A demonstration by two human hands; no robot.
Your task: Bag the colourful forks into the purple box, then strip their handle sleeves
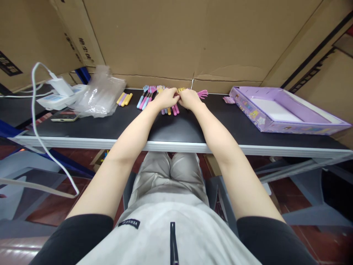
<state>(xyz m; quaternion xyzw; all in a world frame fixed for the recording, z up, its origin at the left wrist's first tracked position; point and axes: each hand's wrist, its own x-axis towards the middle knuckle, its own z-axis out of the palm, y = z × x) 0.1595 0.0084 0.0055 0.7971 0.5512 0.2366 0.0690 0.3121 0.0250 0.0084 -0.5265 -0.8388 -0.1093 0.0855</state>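
Observation:
My left hand [167, 98] and my right hand [190, 99] meet over the middle of the black table, fingers curled in and fingertips close together. What they pinch, if anything, is too small and covered to make out. Under and around my left hand lie several small back scratchers [145, 98] with claw heads and blue, pink, purple or yellow handles. A yellow claw head [181, 89] shows just behind the gap between my hands. From behind my right hand a pink claw head [203, 94] sticks out; whether that hand touches it is hidden.
Loose yellow and purple handles [124, 99] lie left of the scratchers. Farther left are clear plastic bags [100, 94], a phone [65, 116] and a power strip with a white charger [61, 87]. Rightward, a small pink packet [228, 99] lies beside an open purple box [264, 119]. Cardboard [176, 40] walls the back.

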